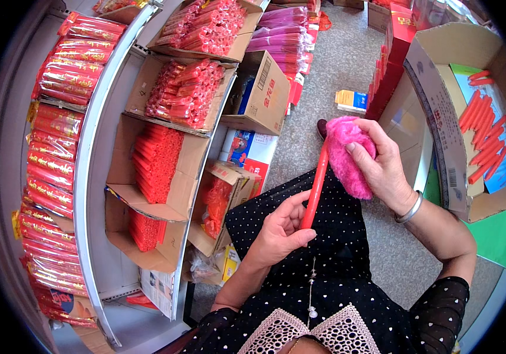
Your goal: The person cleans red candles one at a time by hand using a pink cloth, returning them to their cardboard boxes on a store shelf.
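Observation:
A slim red candle is held by its lower end in my left hand, tilted slightly with its top to the right. Bunched in my right hand is a fluffy pink cloth. The cloth rests against the candle's upper end and hides its tip. Beyond my right forearm stands an open cardboard box. Several loose red candles lie inside it on a printed sheet.
Metal shelves at left hold packaged red candles and cardboard boxes of red candles. A closed carton and purple-wrapped bundles stand near the floor. A small blue and yellow box lies beside a tall red box.

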Demonstrator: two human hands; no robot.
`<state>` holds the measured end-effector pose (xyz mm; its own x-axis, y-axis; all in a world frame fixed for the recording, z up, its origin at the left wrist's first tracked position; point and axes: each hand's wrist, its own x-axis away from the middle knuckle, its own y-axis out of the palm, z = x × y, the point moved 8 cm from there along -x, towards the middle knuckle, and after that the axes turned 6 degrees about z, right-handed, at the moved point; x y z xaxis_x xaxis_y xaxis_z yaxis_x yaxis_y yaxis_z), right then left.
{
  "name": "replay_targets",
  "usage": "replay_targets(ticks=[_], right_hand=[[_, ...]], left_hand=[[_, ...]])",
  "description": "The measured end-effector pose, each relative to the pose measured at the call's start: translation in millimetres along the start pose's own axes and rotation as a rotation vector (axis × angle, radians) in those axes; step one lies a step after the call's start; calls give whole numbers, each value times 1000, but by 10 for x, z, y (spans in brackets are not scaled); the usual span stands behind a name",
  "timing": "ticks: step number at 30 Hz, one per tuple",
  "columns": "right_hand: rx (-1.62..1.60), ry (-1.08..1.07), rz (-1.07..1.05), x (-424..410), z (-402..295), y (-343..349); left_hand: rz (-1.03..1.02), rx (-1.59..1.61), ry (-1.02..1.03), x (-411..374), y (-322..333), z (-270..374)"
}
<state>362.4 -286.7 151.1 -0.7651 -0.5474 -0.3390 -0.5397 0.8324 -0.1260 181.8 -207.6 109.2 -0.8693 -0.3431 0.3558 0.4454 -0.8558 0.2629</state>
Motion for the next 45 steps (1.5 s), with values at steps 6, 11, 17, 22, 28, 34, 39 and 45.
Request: replay_targets(ticks=[6, 11, 17, 22, 28, 34, 39, 45], right_hand=[[87, -563, -301, 276, -497, 195], [155, -769, -446, 559, -601, 393], [74, 17, -180, 125, -33, 99], [62, 138, -117, 117, 86, -4], [51, 142, -165, 186, 213, 10], [-15, 171, -167, 172, 262, -9], [9, 156, -162, 162, 251, 8], [43, 134, -201, 142, 214, 54]], left_hand=[[61, -1, 98, -20, -111, -3], [117, -72, 110, -57, -40, 42], [-15, -49, 0, 34, -63, -97], [27, 145, 33, 171, -352, -125], [498, 315, 350, 852, -1410, -120], [1180, 280, 516, 2039, -2700, -149], [1497, -2, 392, 2725, -3766, -181], [1765, -193, 196, 3082, -4889, -150]])
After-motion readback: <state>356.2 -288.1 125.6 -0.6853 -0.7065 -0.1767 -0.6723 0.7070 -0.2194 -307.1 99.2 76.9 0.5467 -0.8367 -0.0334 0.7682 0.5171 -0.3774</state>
